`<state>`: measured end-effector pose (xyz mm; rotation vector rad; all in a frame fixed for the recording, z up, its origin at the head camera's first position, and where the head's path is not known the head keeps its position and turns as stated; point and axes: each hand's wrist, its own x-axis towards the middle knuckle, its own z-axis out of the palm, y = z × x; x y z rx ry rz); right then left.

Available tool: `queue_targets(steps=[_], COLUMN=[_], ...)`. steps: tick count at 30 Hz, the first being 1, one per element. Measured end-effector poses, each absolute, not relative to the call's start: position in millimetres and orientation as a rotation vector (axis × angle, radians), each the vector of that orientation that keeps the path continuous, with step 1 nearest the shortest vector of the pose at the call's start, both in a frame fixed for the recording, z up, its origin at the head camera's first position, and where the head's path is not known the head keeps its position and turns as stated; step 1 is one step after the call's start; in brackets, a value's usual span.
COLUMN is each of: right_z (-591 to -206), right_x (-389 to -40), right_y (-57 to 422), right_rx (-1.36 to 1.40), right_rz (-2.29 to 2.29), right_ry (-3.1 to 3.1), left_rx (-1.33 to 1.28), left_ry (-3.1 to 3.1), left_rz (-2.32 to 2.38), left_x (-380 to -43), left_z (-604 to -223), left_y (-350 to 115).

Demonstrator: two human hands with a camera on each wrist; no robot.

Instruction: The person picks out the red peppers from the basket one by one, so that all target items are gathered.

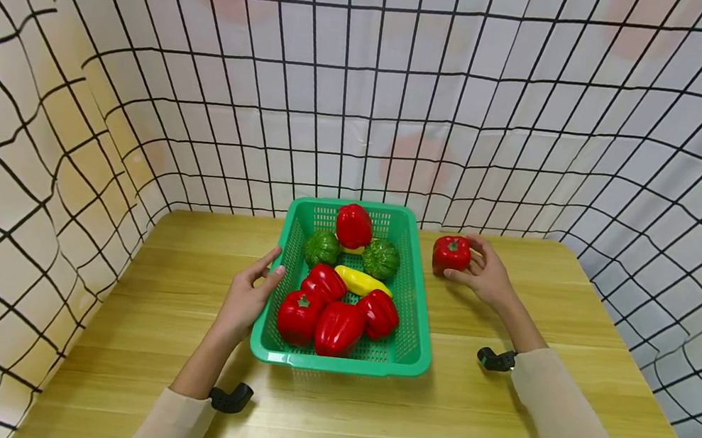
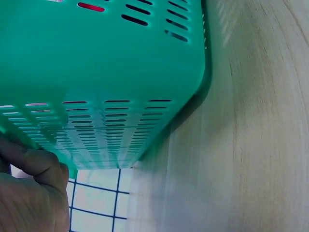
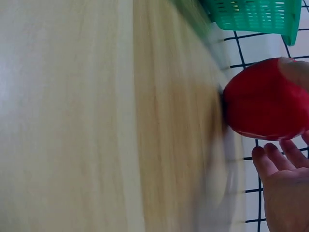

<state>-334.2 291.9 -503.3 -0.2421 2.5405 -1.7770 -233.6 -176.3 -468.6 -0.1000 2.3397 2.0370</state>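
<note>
There are six peppers (image 1: 451,256), two gourds (image 1: 381,259), two yellow items (image 1: 363,282) and one basket (image 1: 338,365).

The head camera looks from above the near side of the table (image 1: 317,415), forward and down, far enough back to take in the whole basket (image 1: 342,365), both hands and the grid wall (image 1: 369,107) beyond. The left wrist camera sits low and close, left of the basket, facing far along its side; its picture is turned sideways. The right wrist camera, also low and sideways, faces far across the table, close to the red pepper (image 3: 263,101). Head and left wrist share the left hand (image 1: 246,301); head and right wrist, the right hand (image 1: 489,280) and pepper. All three catch the basket and grid.
</note>
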Motion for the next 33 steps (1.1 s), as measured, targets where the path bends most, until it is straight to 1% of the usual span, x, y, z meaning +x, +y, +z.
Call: queue_targets(steps=[5, 12, 20, 27, 33], right_z=[-491.7, -462.9, -437.3, -429.5, -423.5], right_x=[-332.7, -328.1, -314.6, -302.5, -292.0], right_y=[291.2, 279.0, 239.6, 200.8, 170.5], right_rx=[-0.283, -0.370, -0.525, -0.668, -0.721], right_rz=[-1.751, -1.735, -1.754, -1.664, -1.514], right_ry=[2.652, 2.778, 2.687, 2.638, 2.658], left_rx=[-0.105, -0.130, -0.132, -0.135, -0.130], left_ry=[2.319, 2.281, 2.272, 2.264, 2.270], left_rz=[2.066, 2.087, 2.083, 2.090, 2.091], left_x=[-231.7, -231.9, -232.2, -232.9, -234.3], left_z=[-467.0, -468.0, -468.5, -469.1, -469.5], left_y=[-176.0, -176.3, -176.5, -176.4, -176.2])
